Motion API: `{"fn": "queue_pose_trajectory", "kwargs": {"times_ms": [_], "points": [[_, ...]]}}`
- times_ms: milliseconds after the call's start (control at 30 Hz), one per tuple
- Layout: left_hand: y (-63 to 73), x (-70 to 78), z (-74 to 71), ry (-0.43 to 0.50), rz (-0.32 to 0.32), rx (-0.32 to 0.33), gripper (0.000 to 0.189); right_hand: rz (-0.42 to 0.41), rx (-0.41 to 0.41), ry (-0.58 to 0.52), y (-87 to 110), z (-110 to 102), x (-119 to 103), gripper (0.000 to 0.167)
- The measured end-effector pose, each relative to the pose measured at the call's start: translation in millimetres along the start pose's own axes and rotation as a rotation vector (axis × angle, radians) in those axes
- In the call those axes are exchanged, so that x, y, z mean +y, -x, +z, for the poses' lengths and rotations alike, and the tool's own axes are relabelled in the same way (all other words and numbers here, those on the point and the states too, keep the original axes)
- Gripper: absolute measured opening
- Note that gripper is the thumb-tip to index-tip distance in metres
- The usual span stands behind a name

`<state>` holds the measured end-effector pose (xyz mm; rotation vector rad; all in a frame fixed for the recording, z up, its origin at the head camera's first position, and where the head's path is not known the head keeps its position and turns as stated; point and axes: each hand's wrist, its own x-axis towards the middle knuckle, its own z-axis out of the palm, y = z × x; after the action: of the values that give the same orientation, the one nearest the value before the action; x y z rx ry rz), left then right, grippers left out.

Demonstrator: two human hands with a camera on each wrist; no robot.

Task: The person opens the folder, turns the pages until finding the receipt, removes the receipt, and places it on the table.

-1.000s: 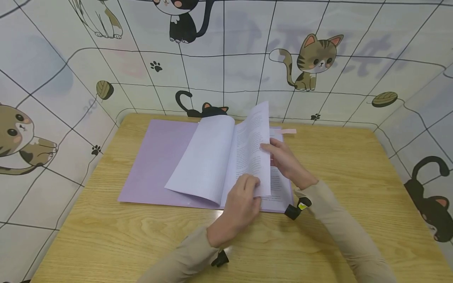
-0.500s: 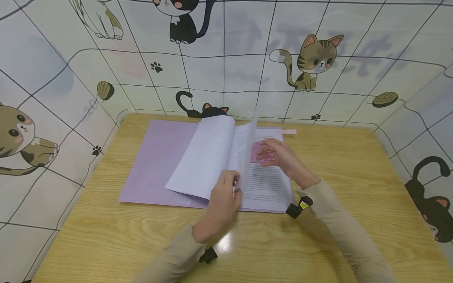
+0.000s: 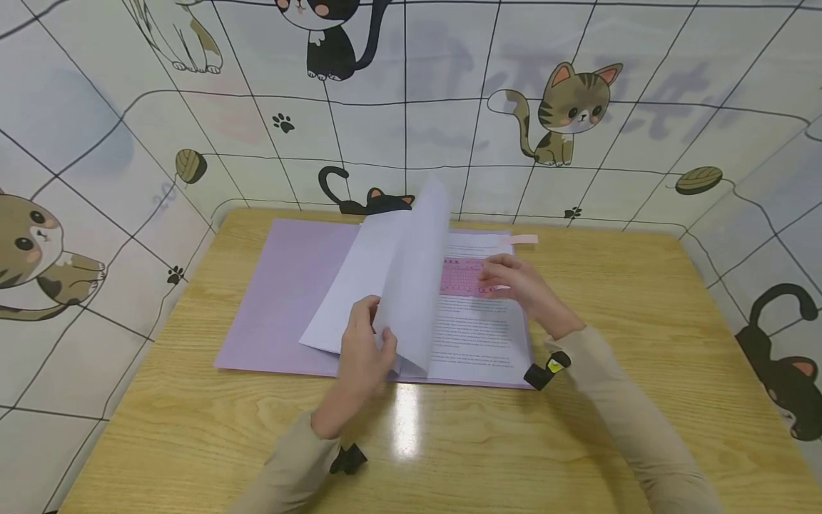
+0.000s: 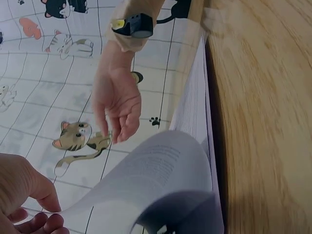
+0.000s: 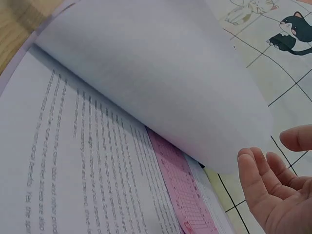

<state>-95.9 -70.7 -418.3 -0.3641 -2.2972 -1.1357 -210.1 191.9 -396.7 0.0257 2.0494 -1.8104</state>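
A lifted white sheet (image 3: 414, 300) curves up from an open lilac folder (image 3: 276, 300). My left hand (image 3: 356, 350) pinches the sheet's edge between thumb and fingers, plain in the left wrist view, where the sheet (image 4: 131, 175) bows away from the fingertips. On the printed page (image 3: 478, 339) beneath lies a pink card (image 3: 459, 277) marked with a grid, its left end behind the lifted sheet. Over the card's right end is my right hand (image 3: 526, 293), fingers loosely bent. In the right wrist view this hand (image 5: 278, 187) has thumb and fingers apart with nothing between them.
A pale pink strip (image 3: 523, 239) sticks out of the pages at the upper right. Turned sheets (image 3: 349, 307) lie over the folder's left side. The wooden table (image 3: 616, 300) meets a cat-patterned backdrop (image 3: 443, 128) behind and at both sides.
My left hand has moved left, carrying the sheet over and uncovering the pink card. My right hand has let go of the sheet and shifted slightly right.
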Motion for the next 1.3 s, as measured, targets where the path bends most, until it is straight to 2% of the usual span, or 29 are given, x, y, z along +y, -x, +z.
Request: {"fn": "queue_pose_trajectory", "kwargs": {"times_ms": [267, 567, 800, 933, 1067, 1300], "points": [[2.5, -18.9, -18.6, -0.020, -0.036, 0.093, 0.053, 0.021, 0.027, 0.027, -11.5, -14.4, 12.5, 0.049], [10.4, -41.7, -38.4, -0.070, -0.122, 0.111, 0.055, 0.041, 0.081, 0.080, -24.5, -22.4, 17.8, 0.042], [16.2, -58.4, -50.8, -0.119, -0.185, 0.090, 0.061, 0.048, 0.123, 0.151, -34.2, -28.5, 22.3, 0.043], [18.8, -68.1, -53.7, -0.134, -0.174, 0.082, 0.061, 0.048, 0.145, 0.195, -40.6, -31.8, 25.4, 0.042], [21.6, -76.9, -54.8, -0.165, -0.171, 0.057, 0.049, 0.046, 0.149, 0.215, -45.3, -32.7, 26.8, 0.043], [22.7, -89.8, -57.8, -0.186, -0.229, 0.018, 0.032, 0.044, 0.140, 0.285, -54.3, -30.4, 26.7, 0.045]]}}
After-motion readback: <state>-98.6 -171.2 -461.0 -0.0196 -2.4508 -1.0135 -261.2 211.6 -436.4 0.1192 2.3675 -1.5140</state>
